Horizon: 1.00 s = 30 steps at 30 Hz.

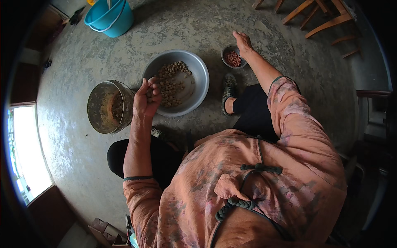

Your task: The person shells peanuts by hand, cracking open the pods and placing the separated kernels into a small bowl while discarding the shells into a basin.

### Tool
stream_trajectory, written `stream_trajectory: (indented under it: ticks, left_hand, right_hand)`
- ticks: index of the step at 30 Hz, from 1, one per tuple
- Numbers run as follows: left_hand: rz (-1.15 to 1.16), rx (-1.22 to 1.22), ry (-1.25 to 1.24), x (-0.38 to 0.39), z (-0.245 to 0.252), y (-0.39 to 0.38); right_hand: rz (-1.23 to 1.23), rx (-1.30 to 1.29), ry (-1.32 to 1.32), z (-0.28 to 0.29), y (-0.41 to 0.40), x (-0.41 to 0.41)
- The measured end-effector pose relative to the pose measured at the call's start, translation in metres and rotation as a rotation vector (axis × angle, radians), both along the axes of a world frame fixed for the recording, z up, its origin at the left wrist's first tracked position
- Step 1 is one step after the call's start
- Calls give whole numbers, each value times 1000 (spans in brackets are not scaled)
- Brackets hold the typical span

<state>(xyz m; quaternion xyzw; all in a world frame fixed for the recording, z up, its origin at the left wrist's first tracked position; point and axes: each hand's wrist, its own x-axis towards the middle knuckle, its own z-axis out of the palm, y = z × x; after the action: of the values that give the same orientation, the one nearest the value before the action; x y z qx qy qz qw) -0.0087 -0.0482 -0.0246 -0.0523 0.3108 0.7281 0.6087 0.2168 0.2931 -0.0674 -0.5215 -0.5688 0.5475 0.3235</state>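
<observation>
My left hand [147,98] is raised at the left rim of a wide metal basin [203,74], palm up with the fingers curled. Brownish peanuts in their shells [149,94] appear to lie in its palm. More unshelled peanuts [170,97] are spread over the left and middle of the basin floor. Out to the right, my right hand [243,43] reaches over the edge of a small metal bowl [225,62]. Reddish shelled peanut kernels [233,59] fill the bottom of that bowl. The right hand's fingers point away from me, and their inner side is hidden.
Left of the basin stands a stained bucket [100,107] with peanut shells or debris [117,107] inside. A turquoise bucket [108,18] with a handle is at the far left. Wooden furniture legs [328,24] stand at the far right. My shoe [229,90] rests beside the basin on the concrete floor [186,34].
</observation>
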Motion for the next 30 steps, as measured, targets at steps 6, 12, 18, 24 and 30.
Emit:
stream_trajectory:
  ticks: [6, 12, 18, 24, 30]
  left_hand:
    - [-152, 109, -72, 28, 11, 13]
    - [-229, 153, -127, 40, 29, 20]
    - [-295, 154, -125, 40, 34, 21]
    - [-273, 106, -130, 38, 27, 18]
    - [-186, 102, -52, 35, 27, 17]
  right_hand:
    - [550, -230, 297, 47, -84, -56]
    - [978, 142, 251, 100, -152, -76]
    - [1194, 567, 85, 105, -171, -88]
    - [1300, 707, 39, 91, -175, -90]
    - [1186, 407, 83, 103, -173, -90]
